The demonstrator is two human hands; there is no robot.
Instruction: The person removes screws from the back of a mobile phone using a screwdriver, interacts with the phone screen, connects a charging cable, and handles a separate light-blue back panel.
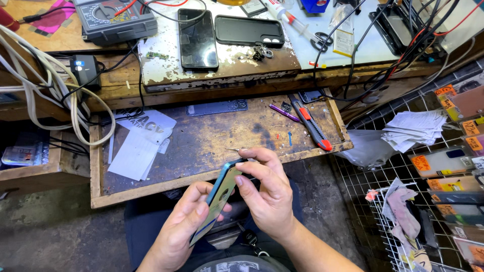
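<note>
Worn wooden pull-out shelf point(212, 136) directly beyond both hands, scratched and stained. On it, ahead of the right hand point(269, 194): red-and-black utility knife point(311, 123), purple pen-like tool point(284, 113). Ahead of the left hand point(184, 226): loose white papers point(138, 143), dark phone frame part point(218, 107). Further beyond, chipped white work board point(222, 63) carrying black smartphone point(197, 38) and black phone case point(248, 30); grey multimeter point(113, 17) further left. Tangled white cables point(45, 85) far left. Wire rack point(433, 201) right of the right hand, holding packaged phone cases and a crumpled rag point(403, 206). Concrete floor below. Left hand clamped around blue-edged phone point(219, 199), held tilted on edge above the lap. Right hand pinched at the phone's top edge, gripping thin metal tool point(233, 149).
</note>
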